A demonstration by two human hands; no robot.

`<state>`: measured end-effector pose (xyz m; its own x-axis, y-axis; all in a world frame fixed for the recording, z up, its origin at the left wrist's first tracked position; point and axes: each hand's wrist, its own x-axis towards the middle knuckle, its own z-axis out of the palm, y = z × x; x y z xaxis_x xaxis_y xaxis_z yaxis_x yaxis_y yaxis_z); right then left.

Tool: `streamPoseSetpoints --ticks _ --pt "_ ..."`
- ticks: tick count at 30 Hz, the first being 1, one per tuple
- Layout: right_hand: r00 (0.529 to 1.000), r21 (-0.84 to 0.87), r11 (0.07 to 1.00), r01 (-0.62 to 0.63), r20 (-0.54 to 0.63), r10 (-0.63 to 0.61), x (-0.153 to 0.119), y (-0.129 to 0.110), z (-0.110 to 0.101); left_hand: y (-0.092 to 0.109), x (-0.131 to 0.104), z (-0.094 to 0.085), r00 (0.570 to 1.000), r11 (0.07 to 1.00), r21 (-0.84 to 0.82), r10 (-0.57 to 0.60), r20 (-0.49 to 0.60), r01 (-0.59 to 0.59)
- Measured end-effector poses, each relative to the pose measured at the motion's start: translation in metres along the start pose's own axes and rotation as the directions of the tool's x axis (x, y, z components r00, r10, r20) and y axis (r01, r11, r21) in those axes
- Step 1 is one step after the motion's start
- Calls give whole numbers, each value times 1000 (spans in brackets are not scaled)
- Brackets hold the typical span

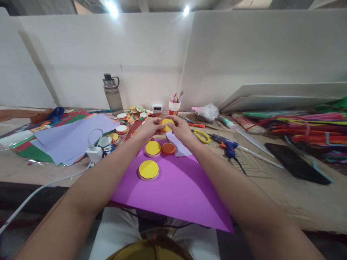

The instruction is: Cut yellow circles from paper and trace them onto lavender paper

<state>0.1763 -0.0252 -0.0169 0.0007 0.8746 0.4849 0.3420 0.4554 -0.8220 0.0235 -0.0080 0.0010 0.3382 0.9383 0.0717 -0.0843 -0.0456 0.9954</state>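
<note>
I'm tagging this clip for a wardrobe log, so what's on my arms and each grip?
Your left forearm and right forearm are bare, with no sleeve, watch or bracelet in view. The left grip and right grip are ungloved; rings would be too small to make out.

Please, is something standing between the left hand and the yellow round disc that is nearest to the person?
Yes: another yellow round disc lies flat between the left hand and the nearest yellow disc, on the purple sheet.
</note>
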Motion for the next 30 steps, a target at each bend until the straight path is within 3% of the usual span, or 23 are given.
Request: streamPoseSetpoints --ticks 2,5,8,12,15,22,30 --pt "998 15 999 -51 -40 51 -1 2 0 1 -1 0 1000 996 94 11 -18 -9" --pt "991 32 993 -115 -59 116 -3 6 0 6 -2 -1 974 960 252 163 -157 -120" --pt "984 -20 984 -177 -33 176 -5 8 1 13 0 -7 916 955 202 270 -297 -216" --pt "957 -202 941 -272 42 286 -3 6 4 24 1 -16 891 965 -95 184 -414 -244" --pt "948 -284 916 -282 64 312 5 2 7 28 1 -22 881 944 -218 126 -457 -248" --pt "934 -334 884 -326 32 357 35 1 23 28 5 -29 850 903 -301 116 -515 -305" --pt "916 -339 865 -369 27 401 59 13 72 28 4 -29 851 893 -320 118 -511 -316"
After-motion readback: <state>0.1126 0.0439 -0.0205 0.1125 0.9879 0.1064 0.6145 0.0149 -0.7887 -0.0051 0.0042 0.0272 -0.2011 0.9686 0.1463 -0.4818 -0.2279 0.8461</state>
